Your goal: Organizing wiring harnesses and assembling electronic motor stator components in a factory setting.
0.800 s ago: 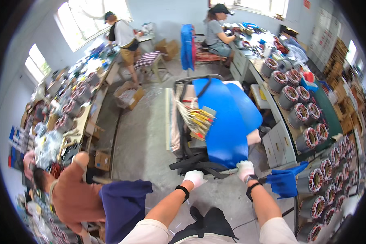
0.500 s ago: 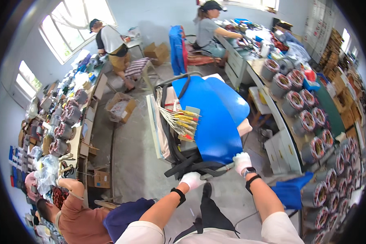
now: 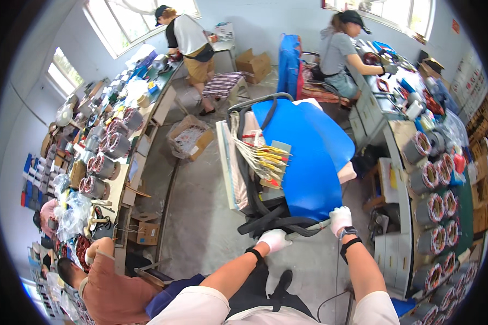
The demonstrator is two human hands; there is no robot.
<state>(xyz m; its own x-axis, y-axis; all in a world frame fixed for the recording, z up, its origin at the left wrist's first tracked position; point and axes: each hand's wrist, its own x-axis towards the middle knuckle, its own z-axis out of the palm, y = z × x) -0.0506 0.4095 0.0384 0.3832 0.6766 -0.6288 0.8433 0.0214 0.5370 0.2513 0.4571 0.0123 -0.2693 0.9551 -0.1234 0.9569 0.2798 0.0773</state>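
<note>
Both my hands wear white gloves and grip the grey bar handle (image 3: 323, 223) of a cart. My left hand (image 3: 275, 240) is closed around its left part, beside a bundle of black sleeving (image 3: 260, 211). At the right end, my right hand (image 3: 340, 219) is wrapped round the bar. The cart (image 3: 226, 168) carries large smooth blue sheets (image 3: 312, 179) lying over pale pink material. On the left of the sheets rests a bunch of white leads with yellow tips (image 3: 271, 160). Where the fingers meet the bar is partly hidden.
Workbenches with wound motor stators (image 3: 431, 208) line the right; more stators (image 3: 114, 145) stand on the left bench. Co-workers sit at lower left (image 3: 119, 281) and back right (image 3: 336, 59); another stands at back left (image 3: 192, 43). An open cardboard box (image 3: 198, 146) and a striped-covered stool (image 3: 222, 85) stand on the floor.
My view has swung left, so the room and cart appear farther right. My feet have changed position. Both hands keep hold of the handle. The back-right co-worker's arm has moved.
</note>
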